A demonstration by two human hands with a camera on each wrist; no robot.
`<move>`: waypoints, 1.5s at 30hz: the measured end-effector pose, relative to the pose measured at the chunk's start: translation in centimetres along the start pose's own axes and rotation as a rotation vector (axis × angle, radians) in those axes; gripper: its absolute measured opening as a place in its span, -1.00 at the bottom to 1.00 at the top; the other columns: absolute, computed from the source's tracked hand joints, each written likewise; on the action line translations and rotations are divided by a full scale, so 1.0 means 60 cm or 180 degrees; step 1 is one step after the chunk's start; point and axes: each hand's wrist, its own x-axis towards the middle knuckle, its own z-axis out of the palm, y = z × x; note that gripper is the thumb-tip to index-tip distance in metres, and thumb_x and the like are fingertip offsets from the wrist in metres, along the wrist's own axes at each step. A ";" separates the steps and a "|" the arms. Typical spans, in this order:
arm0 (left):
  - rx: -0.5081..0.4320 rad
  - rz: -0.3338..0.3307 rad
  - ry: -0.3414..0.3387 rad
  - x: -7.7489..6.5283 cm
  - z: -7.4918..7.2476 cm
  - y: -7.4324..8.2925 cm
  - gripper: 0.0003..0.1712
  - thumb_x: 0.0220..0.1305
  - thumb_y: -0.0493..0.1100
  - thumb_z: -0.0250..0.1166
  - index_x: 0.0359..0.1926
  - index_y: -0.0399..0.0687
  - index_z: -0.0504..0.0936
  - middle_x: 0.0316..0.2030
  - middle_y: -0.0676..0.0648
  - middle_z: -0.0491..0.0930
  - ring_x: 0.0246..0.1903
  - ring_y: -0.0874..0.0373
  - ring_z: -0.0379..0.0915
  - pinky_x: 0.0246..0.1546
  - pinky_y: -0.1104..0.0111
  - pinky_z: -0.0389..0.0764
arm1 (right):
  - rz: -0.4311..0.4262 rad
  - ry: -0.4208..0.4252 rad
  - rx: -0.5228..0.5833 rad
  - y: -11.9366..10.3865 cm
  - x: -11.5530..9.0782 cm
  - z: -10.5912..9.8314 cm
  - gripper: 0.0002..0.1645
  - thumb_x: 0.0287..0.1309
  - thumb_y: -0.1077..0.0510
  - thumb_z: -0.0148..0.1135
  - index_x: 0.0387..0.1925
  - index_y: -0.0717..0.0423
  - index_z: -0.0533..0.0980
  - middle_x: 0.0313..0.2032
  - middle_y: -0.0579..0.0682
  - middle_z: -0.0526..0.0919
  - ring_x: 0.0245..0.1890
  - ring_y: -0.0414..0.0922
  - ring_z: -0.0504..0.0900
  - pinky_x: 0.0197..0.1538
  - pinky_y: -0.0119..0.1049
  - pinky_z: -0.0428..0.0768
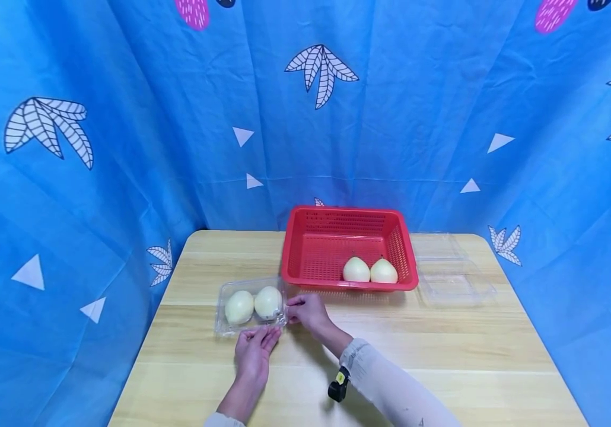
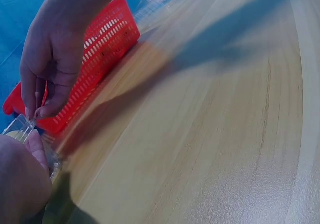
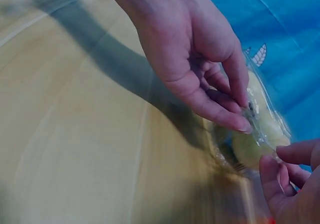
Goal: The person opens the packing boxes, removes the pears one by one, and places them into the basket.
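1. The left hand (image 1: 252, 353) pinches the near edge of a clear plastic clamshell container (image 1: 249, 285), close to its right corner, thumb against fingertips.
2. The right hand (image 1: 309, 312) pinches the right edge of the same container between thumb and fingers, just beyond the left hand. The two hands are close together but appear apart.
3. The container sits on the left part of a light wooden table (image 1: 417, 350), in front and to the left of a red perforated plastic basket (image 1: 348, 286). Clear plastic covers its contents; whether its edges are fastened cannot be told.
4. Inside the container, a left pear (image 1: 239, 307) and a right pear (image 1: 268, 303), both pale yellow, lie side by side.
5. Two more pale pears (image 1: 356, 270), stems up, rest next to each other in the basket, near its front wall and toward the right.
6. Open clear plastic packaging (image 1: 452, 286) lies right of the basket.
7. The right arm wears a pale sleeve (image 1: 391, 385) with a small black device (image 1: 339, 386) at the wrist.
8. A blue patterned curtain (image 1: 305, 142) hangs behind the table.
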 end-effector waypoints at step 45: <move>-0.0003 -0.0099 0.0060 0.005 0.002 0.010 -0.81 0.51 -0.33 0.15 -0.06 -0.22 0.26 -0.15 -0.15 0.65 -0.17 0.08 0.77 0.17 0.20 0.75 | 0.0621 -0.0122 0.0613 -0.009 0.003 0.007 -0.65 0.01 0.48 0.38 -0.08 0.40 0.66 -0.28 0.15 0.80 -0.48 -0.20 0.68 -0.20 -0.32 0.81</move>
